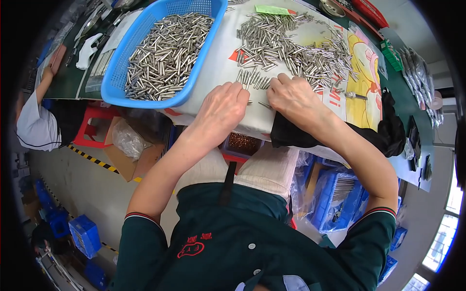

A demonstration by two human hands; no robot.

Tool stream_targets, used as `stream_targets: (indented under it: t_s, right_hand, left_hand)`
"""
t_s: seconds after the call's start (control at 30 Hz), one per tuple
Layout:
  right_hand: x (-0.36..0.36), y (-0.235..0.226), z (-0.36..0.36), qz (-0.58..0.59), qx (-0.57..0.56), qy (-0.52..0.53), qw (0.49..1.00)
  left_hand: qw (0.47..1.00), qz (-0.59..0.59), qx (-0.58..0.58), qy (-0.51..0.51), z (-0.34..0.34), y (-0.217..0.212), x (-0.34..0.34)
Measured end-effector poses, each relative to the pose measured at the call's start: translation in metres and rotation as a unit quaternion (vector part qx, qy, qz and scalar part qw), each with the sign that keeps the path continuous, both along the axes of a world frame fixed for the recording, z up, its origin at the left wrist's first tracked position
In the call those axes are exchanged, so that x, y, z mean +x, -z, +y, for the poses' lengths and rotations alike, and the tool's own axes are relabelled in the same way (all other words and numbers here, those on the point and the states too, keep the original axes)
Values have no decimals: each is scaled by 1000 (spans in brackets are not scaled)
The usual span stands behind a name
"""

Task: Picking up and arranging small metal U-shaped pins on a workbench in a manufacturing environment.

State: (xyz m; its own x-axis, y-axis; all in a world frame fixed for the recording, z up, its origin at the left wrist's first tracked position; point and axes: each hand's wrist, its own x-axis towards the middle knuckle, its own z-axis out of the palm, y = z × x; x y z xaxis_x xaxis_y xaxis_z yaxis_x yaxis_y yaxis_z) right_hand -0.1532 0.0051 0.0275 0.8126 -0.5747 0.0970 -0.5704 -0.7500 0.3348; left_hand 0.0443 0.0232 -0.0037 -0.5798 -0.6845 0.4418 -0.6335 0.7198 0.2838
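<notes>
A short row of slim metal pins [254, 79] lies side by side on the covered tabletop. At the left end of this row is my left hand [223, 107], its fingers curled and pressed together. My right hand [292, 98] closes at the other end, with its knuckles up and its fingertips tucked under. Whatever the fingertips of either hand grip is hidden from view. One or two loose pins rest between the hands, near the table edge. Beyond them spreads a big loose pile of similar metal pins [318, 60].
A blue plastic basket [109, 82] full of metal pins stands at the left. A green paper slip [272, 9] lies behind the pile. Black cloth [296, 132] hangs over the front edge by my right forearm. Another person's arm [44, 83] shows at far left.
</notes>
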Motion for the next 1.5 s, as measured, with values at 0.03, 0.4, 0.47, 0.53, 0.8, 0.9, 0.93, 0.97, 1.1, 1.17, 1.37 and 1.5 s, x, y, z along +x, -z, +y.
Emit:
stream_targets:
  t_s: [0.03,0.4,0.47,0.53,0.8,0.9,0.93,0.97,1.1,1.17,1.37,1.5]
  right_hand:
    - [1,0,1,0,-2,1,1000]
    - [-14,1,-3,-79,23,33,996]
    - [-15,1,-2,-90,18,32,995]
    - [-18,2,-2,-136,18,42,990]
    - [-34,-3,2,-200,41,112,972]
    - [-39,-6,8,-178,29,114,977]
    - [-40,-5,10,-177,31,117,977]
    - [-42,-3,12,-146,15,120,982]
    - [-41,5,17,-89,-4,132,987]
    - [-40,5,18,-70,-22,132,989]
    - [-54,-2,20,-116,51,189,974]
    - [-49,-15,20,-144,66,175,972]
  left_hand:
    - [999,39,23,0,-1,0,2]
    - [985,157,71,-18,4,-7,-9]
    - [974,195,117,-13,4,-7,-14]
    - [969,201,141,13,1,-4,-18]
    - [979,196,41,-35,12,10,-48]
    - [981,185,31,-49,13,12,-53]
    - [983,167,50,-58,13,9,-53]
    - [985,148,68,-66,13,7,-54]
    - [991,38,121,-38,3,-9,-57]
    - [995,12,89,-35,4,-14,-59]
    - [996,-74,24,-44,11,-20,-48]
    - [993,-100,-20,-58,13,-16,-44]
